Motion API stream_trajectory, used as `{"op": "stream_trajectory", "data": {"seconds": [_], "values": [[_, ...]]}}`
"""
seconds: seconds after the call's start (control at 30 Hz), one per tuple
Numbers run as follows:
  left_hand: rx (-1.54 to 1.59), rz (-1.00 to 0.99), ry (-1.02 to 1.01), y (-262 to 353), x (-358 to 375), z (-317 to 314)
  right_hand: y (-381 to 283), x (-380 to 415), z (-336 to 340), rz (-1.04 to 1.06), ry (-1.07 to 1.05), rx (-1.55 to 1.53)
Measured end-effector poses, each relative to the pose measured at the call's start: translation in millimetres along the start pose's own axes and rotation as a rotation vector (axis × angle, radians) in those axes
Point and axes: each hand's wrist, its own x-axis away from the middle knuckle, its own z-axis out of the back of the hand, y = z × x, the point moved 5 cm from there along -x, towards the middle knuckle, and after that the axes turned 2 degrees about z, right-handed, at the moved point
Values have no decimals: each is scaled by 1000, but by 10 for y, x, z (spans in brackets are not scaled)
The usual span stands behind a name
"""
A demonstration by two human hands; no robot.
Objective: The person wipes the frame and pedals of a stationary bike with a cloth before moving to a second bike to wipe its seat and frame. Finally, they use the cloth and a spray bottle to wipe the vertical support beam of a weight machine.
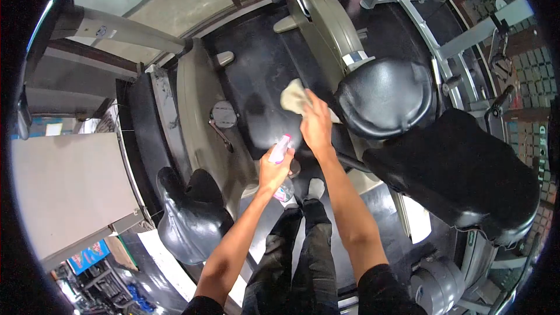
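Note:
My left hand [273,172] is closed around the neck of a spray bottle [280,150] with a white and pink trigger head. The bottle's clear body shows below the hand, above my feet. A pale cream cloth [294,98] is gripped in my right hand [317,125], its loose part spreading past the fingertips. This hand is stretched farther forward than the left, just left of the round black padded seat [386,96] of an exercise bike. Both hands are over the dark floor between two exercise bikes.
On the left stands a beige exercise bike [195,105] with a pedal [224,114] and black saddle [195,224]. To the right are another bike's beige body [332,20] and a black backrest [461,166]. A metal frame [414,23] rises at the upper right.

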Motion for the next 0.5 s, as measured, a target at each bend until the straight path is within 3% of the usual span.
{"op": "stream_trajectory", "data": {"seconds": [0.07,0.27,0.37,0.5], "values": [[-16,-13,-33,-8,18,38,0,51,-149,148,-179,130],[-126,-2,-225,-44,-10,117,386,826,209,165,-191,68],[-211,32,-360,50,-23,140,507,1218,430,71,-280,36],[-226,17,-411,-2,-144,117,583,1058,585,-140,-127,-221]]}}
